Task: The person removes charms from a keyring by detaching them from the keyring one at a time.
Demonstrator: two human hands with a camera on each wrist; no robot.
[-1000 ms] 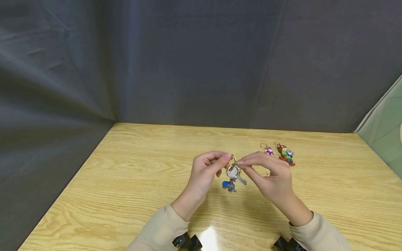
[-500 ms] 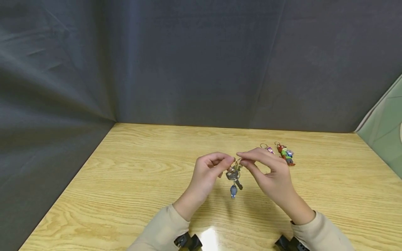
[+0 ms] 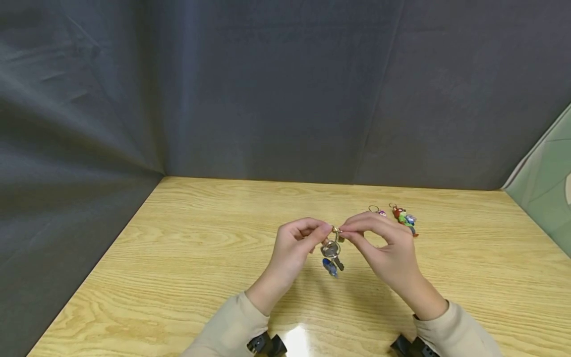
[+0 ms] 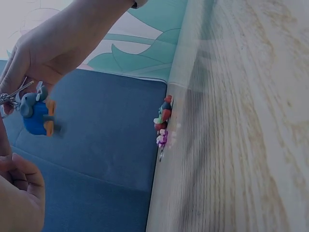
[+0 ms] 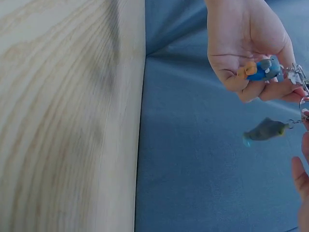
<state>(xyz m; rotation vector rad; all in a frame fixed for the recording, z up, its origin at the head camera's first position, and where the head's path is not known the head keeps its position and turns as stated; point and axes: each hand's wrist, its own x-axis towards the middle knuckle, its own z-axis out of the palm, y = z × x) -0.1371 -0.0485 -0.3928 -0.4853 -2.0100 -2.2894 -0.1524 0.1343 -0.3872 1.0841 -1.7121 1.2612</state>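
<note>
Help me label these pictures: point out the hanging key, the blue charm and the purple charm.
Key [image 3: 340,264]: head view, on its blade.
Blue charm [image 4: 36,120]: left wrist view, on its blue body.
Purple charm [image 4: 163,139]: left wrist view, on its body.

The table [image 3: 214,248] has a flat, light wood-grain top. Right of centre, toward the rear edge, a purple keychain [image 3: 382,213] and a red-and-green keychain [image 3: 403,217] lie side by side, well apart from the edge.
</note>
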